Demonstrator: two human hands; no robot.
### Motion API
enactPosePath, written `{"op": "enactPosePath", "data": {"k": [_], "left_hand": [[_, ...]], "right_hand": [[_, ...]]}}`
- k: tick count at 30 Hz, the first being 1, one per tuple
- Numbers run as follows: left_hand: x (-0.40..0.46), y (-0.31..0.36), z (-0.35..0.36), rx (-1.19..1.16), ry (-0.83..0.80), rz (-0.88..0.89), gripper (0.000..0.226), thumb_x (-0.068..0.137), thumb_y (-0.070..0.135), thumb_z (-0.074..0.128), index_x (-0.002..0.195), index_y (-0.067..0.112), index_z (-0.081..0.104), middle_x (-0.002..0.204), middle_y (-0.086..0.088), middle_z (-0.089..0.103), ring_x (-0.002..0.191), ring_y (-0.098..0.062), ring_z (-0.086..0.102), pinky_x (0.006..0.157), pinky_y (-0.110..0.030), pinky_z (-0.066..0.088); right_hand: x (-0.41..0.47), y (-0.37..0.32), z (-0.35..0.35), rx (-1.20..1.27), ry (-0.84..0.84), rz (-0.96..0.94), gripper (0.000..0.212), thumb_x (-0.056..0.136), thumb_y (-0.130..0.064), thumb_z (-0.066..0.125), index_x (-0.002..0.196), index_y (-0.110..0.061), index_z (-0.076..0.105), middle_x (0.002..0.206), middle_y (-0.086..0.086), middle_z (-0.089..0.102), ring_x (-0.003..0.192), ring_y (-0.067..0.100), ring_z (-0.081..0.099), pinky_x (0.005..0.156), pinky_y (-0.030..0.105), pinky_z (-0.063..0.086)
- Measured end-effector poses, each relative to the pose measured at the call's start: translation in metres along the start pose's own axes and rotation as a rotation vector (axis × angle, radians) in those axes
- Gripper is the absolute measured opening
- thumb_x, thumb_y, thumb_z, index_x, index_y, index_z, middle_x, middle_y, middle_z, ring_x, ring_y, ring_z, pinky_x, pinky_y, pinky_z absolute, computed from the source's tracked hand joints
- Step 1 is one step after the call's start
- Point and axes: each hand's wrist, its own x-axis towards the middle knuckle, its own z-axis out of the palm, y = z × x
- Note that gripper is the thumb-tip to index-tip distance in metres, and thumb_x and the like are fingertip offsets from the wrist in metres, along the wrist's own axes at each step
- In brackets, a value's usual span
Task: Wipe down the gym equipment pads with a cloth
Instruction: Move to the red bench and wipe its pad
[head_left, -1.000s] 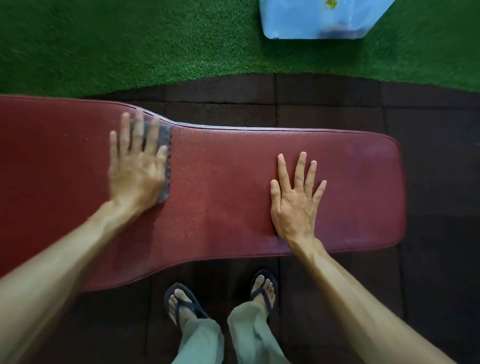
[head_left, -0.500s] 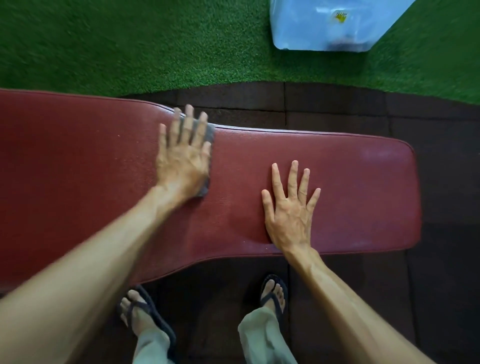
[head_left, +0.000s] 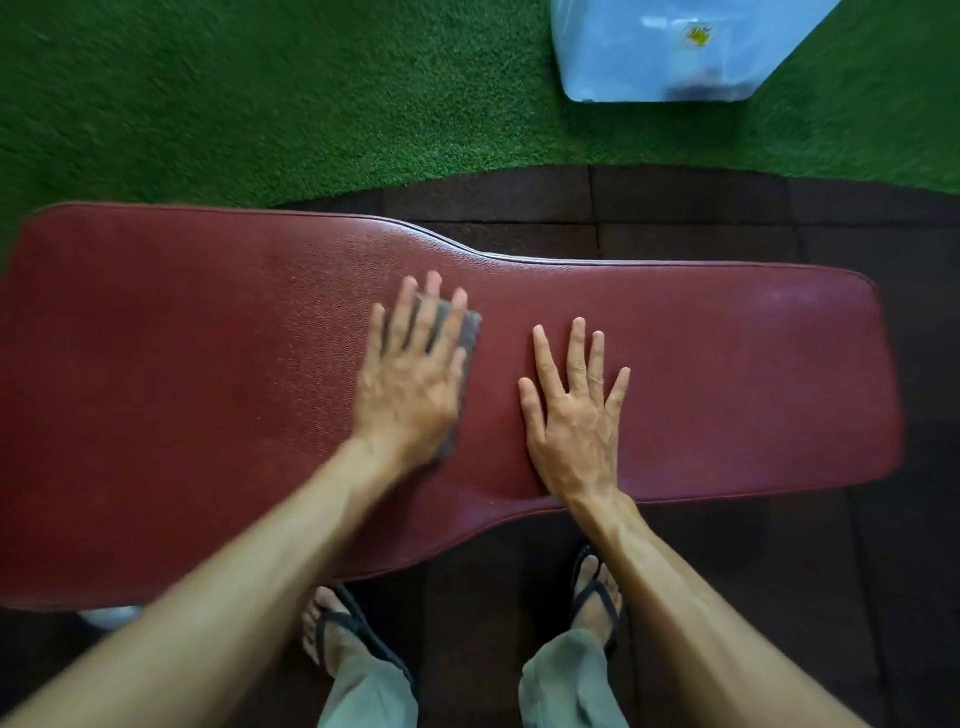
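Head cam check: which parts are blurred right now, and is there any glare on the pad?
Head view: the left hand and grey cloth are motion-smeared; the right hand is sharp; wide-angle bending curves the red pad; only a faint pale sheen near its right end, no hard glare.

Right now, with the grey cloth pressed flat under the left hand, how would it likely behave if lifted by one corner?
Probably floppy: the grey cloth lies thin and flat on the red bench pad, following its surface. Likely light, since the open left hand moves it with the palm alone. It may drag rather than glide, as the pad looks pebbled.
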Motion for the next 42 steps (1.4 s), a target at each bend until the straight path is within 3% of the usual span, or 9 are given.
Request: {"op": "enactPosePath", "data": {"k": [7, 11, 15, 21, 29, 32, 35, 39, 42], "left_hand": [[-0.058, -0.086, -0.026, -0.047, 0.022, -0.311, 0.061, 0.104, 0.038, 0.018, 0.159, 0.015, 0.007, 0.167, -0.013, 0.002, 0.155, -0.033, 0.001, 0.124, -0.054, 0.010], [-0.129, -0.029, -0.015, 0.002, -0.034, -0.233, 0.062, 0.103, 0.036, 0.026, 0.158, 0.011, 0.012, 0.167, -0.016, 0.005, 0.154, -0.035, 0.004, 0.124, -0.052, 0.015], [-0.033, -0.063, -0.012, -0.056, 0.007, -0.077, 0.061, 0.102, 0.037, 0.022, 0.159, 0.017, 0.013, 0.167, -0.011, 0.007, 0.155, -0.031, 0.004, 0.125, -0.052, 0.010], [0.010, -0.190, -0.041, -0.061, 0.033, -0.285, 0.061, 0.104, 0.040, 0.021, 0.159, 0.021, 0.004, 0.168, -0.010, -0.001, 0.155, -0.031, -0.003, 0.124, -0.053, 0.002], [-0.120, -0.087, -0.022, -0.029, -0.019, -0.222, 0.064, 0.103, 0.038, 0.029, 0.159, 0.011, 0.011, 0.166, -0.017, 0.005, 0.154, -0.035, 0.004, 0.124, -0.053, 0.016], [-0.048, -0.122, -0.021, -0.035, 0.026, -0.082, 0.063, 0.103, 0.038, 0.029, 0.159, 0.017, 0.010, 0.167, -0.011, 0.003, 0.155, -0.031, 0.002, 0.125, -0.052, 0.009], [0.009, -0.195, -0.040, 0.007, 0.036, -0.173, 0.063, 0.102, 0.042, 0.023, 0.159, 0.021, 0.005, 0.168, -0.009, 0.002, 0.155, -0.029, 0.000, 0.125, -0.052, 0.002], [-0.033, -0.255, -0.057, 0.011, 0.056, -0.301, 0.064, 0.102, 0.042, 0.020, 0.159, 0.018, 0.005, 0.168, -0.011, 0.001, 0.155, -0.031, -0.001, 0.124, -0.051, 0.002], [-0.105, -0.215, -0.051, 0.017, 0.015, -0.312, 0.064, 0.103, 0.037, 0.024, 0.159, 0.010, 0.005, 0.167, -0.017, -0.002, 0.154, -0.035, -0.004, 0.125, -0.053, 0.007]], "right_hand": [[0.012, -0.044, 0.010, 0.003, 0.007, -0.041, 0.059, 0.102, -0.050, 0.026, 0.158, -0.034, 0.015, 0.168, 0.005, -0.001, 0.154, 0.029, -0.008, 0.120, 0.059, -0.005], [0.018, -0.077, 0.017, 0.011, -0.010, -0.104, 0.057, 0.103, -0.050, 0.025, 0.158, -0.036, 0.014, 0.168, 0.003, 0.000, 0.155, 0.026, -0.007, 0.119, 0.059, -0.006], [0.022, -0.079, 0.019, 0.062, 0.032, -0.025, 0.059, 0.102, -0.050, 0.024, 0.158, -0.030, 0.016, 0.168, 0.003, 0.000, 0.155, 0.023, -0.006, 0.122, 0.058, -0.002], [0.021, -0.086, 0.018, 0.051, 0.014, -0.021, 0.059, 0.104, -0.049, 0.026, 0.158, -0.031, 0.015, 0.168, 0.004, -0.002, 0.154, 0.025, -0.009, 0.121, 0.062, -0.002], [0.013, -0.152, 0.037, 0.020, 0.025, -0.081, 0.056, 0.104, -0.048, 0.033, 0.157, -0.037, 0.018, 0.168, 0.000, 0.002, 0.155, 0.021, -0.006, 0.122, 0.058, 0.000], [0.012, -0.149, 0.037, 0.005, 0.023, -0.108, 0.057, 0.104, -0.047, 0.033, 0.157, -0.036, 0.016, 0.168, 0.001, -0.001, 0.155, 0.020, -0.007, 0.123, 0.057, 0.000], [0.013, -0.149, 0.037, -0.006, 0.019, -0.109, 0.057, 0.104, -0.048, 0.031, 0.158, -0.036, 0.014, 0.168, 0.000, -0.002, 0.155, 0.019, -0.008, 0.123, 0.056, -0.002], [0.012, -0.151, 0.038, -0.015, 0.021, -0.099, 0.057, 0.104, -0.048, 0.030, 0.158, -0.036, 0.013, 0.168, 0.000, -0.003, 0.155, 0.019, -0.010, 0.123, 0.056, -0.004], [0.012, -0.153, 0.039, -0.013, 0.020, -0.083, 0.058, 0.104, -0.047, 0.030, 0.158, -0.035, 0.013, 0.168, 0.001, -0.003, 0.154, 0.019, -0.010, 0.123, 0.057, -0.003]]}}
